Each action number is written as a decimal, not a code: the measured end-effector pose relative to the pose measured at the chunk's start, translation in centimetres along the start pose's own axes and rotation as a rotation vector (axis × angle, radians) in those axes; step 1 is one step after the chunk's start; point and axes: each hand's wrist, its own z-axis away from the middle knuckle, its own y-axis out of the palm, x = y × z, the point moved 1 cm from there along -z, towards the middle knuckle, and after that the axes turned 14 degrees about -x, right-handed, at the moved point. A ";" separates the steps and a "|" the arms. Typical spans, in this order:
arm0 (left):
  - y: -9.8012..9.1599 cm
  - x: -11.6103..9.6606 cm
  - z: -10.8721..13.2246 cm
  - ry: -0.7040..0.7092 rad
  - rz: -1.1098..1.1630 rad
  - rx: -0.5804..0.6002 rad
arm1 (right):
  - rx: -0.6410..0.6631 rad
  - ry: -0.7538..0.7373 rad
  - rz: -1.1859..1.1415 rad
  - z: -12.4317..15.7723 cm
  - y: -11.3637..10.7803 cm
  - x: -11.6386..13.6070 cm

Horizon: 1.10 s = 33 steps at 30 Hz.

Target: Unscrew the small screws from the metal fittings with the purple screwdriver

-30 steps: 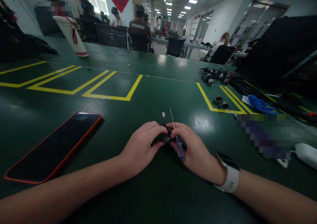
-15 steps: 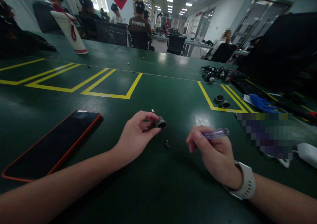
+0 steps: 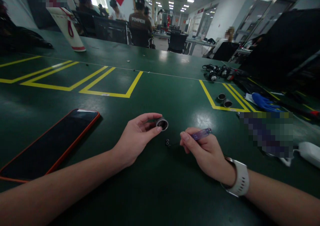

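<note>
My left hand (image 3: 136, 136) pinches a short metal cylinder (image 3: 162, 123) between thumb and fingers, its open end turned towards me. Closed around the translucent purple handle of a thin screwdriver (image 3: 201, 133) is my right hand (image 3: 205, 152), a white-strapped watch on its wrist. The screwdriver's slim dark shaft points left, its tip close to a few small black rings (image 3: 167, 141) on the green table (image 3: 150, 192). Whether the tip touches a ring I cannot tell. The rings lie just below the cylinder, between my hands.
A phone in an orange case (image 3: 52, 142) lies at left. Two metal rings (image 3: 227, 103) sit inside yellow tape at right, near a blue glove (image 3: 265, 101) and cabled motor-like parts (image 3: 213, 76). A tall white cup (image 3: 68, 29) stands at the back left. People sit beyond the table.
My right hand has moved left with the screwdriver, bringing its tip to the small black rings. The cylinder in my left hand has turned so its opening faces me more.
</note>
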 end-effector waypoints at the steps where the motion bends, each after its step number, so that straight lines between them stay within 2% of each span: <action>1: 0.0 -0.1 0.0 0.004 -0.006 0.000 | 0.011 -0.006 0.003 0.0 0.0 0.0; 7: 0.0 -0.2 0.0 -0.054 0.021 -0.007 | 0.014 -0.001 0.059 -0.1 -0.1 0.3; 11: -0.1 -0.1 -0.1 -0.083 0.047 -0.019 | -0.002 0.011 -0.018 0.2 0.0 0.0; 13: -0.1 0.0 -0.1 -0.079 0.056 -0.021 | -0.031 -0.033 -0.113 0.4 -0.1 -0.2; 16: -0.2 0.1 -0.1 -0.060 0.052 -0.016 | -0.085 -0.173 -0.203 0.6 -0.4 -0.2; 23: 0.0 0.0 0.3 0.014 0.032 -0.015 | 0.084 -0.390 0.011 0.5 0.2 0.7; 33: 0.3 -0.2 0.2 0.058 -0.011 -0.057 | 0.136 -0.505 0.122 0.6 0.7 0.7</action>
